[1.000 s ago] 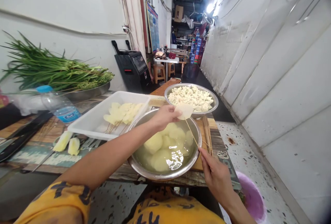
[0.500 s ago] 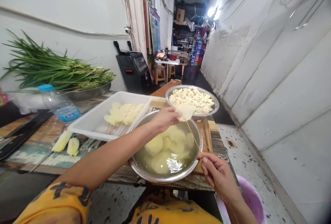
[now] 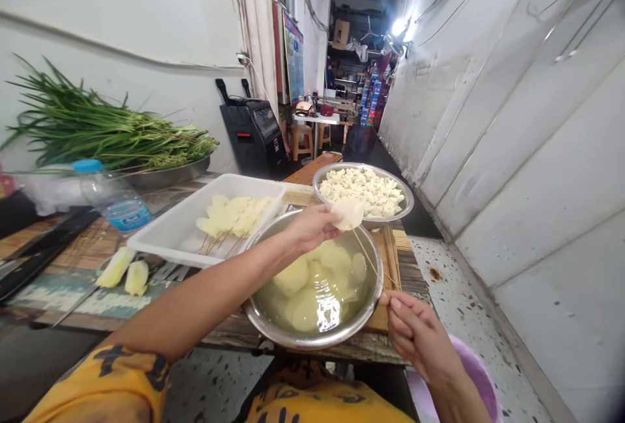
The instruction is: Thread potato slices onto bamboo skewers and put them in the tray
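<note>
My left hand (image 3: 315, 226) is closed on a thin, pale potato slice (image 3: 348, 215) above the far part of a steel bowl (image 3: 317, 341). Several more potato slices (image 3: 297, 276) lie under water in that bowl. At the bowl's right rim, my right hand (image 3: 415, 325) pinches the lower end of a thin wooden skewer (image 3: 367, 258). The skewer slants up to the left, and its upper end meets the lower edge of the slice. Whether the tip has pierced it I cannot tell.
A white plastic tray (image 3: 168, 244) holds skewered slices left of the bowl. Behind it stands a metal bowl of cauliflower florets (image 3: 364, 190). Loose skewers (image 3: 392, 257) lie to the right. A water bottle (image 3: 117, 198), green leafy stalks (image 3: 102, 120), knives and a pink bucket (image 3: 476, 371) are around.
My right hand has shifted slightly to the right with the skewer's end. The left hand and its slice stay nearly in place. The bright reflection on the water has changed shape.
</note>
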The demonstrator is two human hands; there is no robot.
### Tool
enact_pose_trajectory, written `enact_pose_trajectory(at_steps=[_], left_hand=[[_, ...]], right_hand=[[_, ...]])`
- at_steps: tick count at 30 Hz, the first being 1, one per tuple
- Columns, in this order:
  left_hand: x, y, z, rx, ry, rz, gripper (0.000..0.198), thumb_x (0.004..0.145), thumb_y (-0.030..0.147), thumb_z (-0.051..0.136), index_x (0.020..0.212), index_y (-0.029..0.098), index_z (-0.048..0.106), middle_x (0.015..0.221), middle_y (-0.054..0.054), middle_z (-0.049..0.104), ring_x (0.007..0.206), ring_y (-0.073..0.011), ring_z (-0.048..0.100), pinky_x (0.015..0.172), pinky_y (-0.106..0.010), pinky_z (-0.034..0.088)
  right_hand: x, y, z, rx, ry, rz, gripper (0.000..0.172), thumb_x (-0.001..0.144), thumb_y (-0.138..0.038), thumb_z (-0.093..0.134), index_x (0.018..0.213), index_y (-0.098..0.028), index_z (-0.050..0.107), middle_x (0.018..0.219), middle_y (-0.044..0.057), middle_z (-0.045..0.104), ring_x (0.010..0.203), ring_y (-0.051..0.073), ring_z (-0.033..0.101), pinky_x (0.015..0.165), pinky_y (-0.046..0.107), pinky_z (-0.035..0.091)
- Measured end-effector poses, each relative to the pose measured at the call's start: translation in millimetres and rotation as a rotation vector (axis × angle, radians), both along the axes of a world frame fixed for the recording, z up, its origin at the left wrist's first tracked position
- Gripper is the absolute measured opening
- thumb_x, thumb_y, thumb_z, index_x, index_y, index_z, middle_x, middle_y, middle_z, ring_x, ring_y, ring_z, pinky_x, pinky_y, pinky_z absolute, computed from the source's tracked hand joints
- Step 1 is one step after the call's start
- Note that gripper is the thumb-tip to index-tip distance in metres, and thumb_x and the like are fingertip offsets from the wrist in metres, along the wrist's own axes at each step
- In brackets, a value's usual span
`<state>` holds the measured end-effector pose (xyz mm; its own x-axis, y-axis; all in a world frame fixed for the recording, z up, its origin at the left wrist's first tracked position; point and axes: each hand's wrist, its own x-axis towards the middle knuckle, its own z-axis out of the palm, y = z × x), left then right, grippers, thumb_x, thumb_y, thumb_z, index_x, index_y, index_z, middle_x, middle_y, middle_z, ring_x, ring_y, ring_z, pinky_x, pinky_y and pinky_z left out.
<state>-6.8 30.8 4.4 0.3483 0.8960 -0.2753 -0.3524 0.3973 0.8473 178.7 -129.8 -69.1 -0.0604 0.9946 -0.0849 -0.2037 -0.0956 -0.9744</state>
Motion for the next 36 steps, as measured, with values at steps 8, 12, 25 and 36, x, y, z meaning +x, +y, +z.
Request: enact_pose_trajectory(at_steps=[8,12,25,36], left_hand=[[-2,0,3.6,-0.032,-0.010,-0.062,0.007,0.075,0.005,0.061,0.075,0.012,0.058,0.075,-0.008,0.068,0.063,-0.0131,0.065,0.058,-0.023,0.049],[-2,2,1.0,-0.035,0.005,-0.055,0.007,0.077,0.006,0.058,0.078,0.012,0.059,0.075,-0.008,0.069,0.064,-0.0134,0.065,0.060,-0.024,0.050],[-4,6,-0.1,-0.121,-0.037,-0.091,0.010,0.076,0.006,0.055,0.081,0.010,0.062,0.074,-0.009,0.069,0.063,-0.0124,0.063,0.060,-0.022,0.049],[-2,-1,3.8,0.023,0.011,-0.079,0.008,0.074,0.007,0.063,0.071,0.012,0.058,0.074,-0.008,0.067,0.061,-0.0111,0.062,0.061,-0.023,0.048]], right_hand=[[12,3,-9.7,-0.017,0.032,0.029,0.024,0.085,-0.038,0.059,0.091,-0.016,0.065,0.045,-0.011,0.029,0.030,0.002,0.020,0.029,0.014,0.022],[17,2,-13.2,0.465,-0.711,-0.243,0.022,0.085,-0.027,0.059,0.101,-0.020,0.071,0.066,0.003,0.066,0.057,0.016,0.061,0.055,0.027,0.049],[8,12,-14.9,-0.079,0.176,0.094,0.026,0.084,-0.042,0.060,0.084,-0.016,0.061,0.046,-0.012,0.026,0.032,0.001,0.013,0.031,0.015,0.017],[-13,2,-8.3,-0.029,0.029,-0.127,0.028,0.082,-0.043,0.062,0.088,-0.016,0.059,0.049,-0.011,0.026,0.039,0.003,0.018,0.036,0.014,0.015]])
